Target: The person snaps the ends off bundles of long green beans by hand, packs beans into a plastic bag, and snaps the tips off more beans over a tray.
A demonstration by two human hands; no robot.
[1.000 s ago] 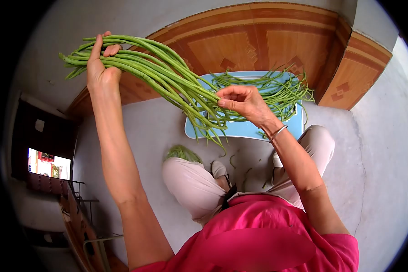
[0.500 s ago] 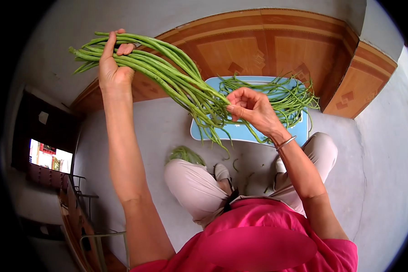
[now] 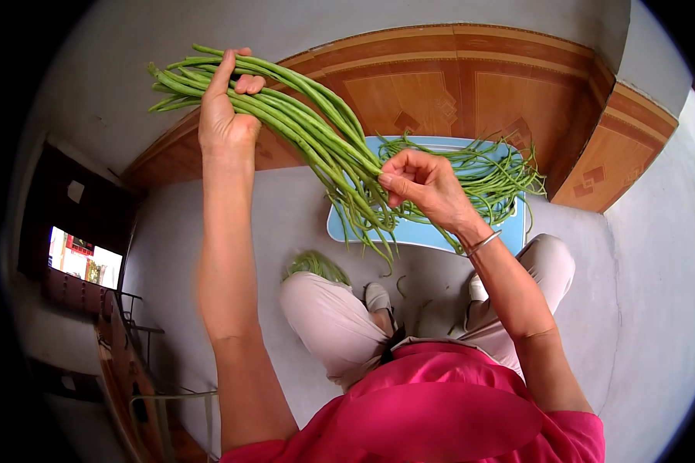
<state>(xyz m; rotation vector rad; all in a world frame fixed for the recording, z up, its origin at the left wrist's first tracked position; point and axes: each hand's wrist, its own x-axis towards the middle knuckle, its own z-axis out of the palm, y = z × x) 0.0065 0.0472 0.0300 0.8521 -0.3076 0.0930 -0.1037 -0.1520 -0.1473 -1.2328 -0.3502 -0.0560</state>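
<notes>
A thick bunch of long green beans [image 3: 309, 127] hangs raised between my hands. My left hand [image 3: 230, 100] is wrapped round the bunch near its upper left end, with bean tips sticking out past the fingers. Thumb and fingers of my right hand [image 3: 425, 185] pinch beans at the right side of the bunch, and thin ends dangle below. Behind and beside my right hand, more loose long beans [image 3: 490, 181] lie in a tangle on a light blue low table [image 3: 432, 238].
A clear bag with green pieces [image 3: 316, 267] lies on the floor by my left knee. Bean scraps [image 3: 401, 286] lie between my feet. Wood-patterned panels [image 3: 398, 92] line the wall behind the table. A metal-framed piece of furniture [image 3: 174, 397] stands at lower left.
My left hand has moved right, closer to my right hand, with the beans in it. The bunch now bends more steeply downward. My right hand still pinches the beans.
</notes>
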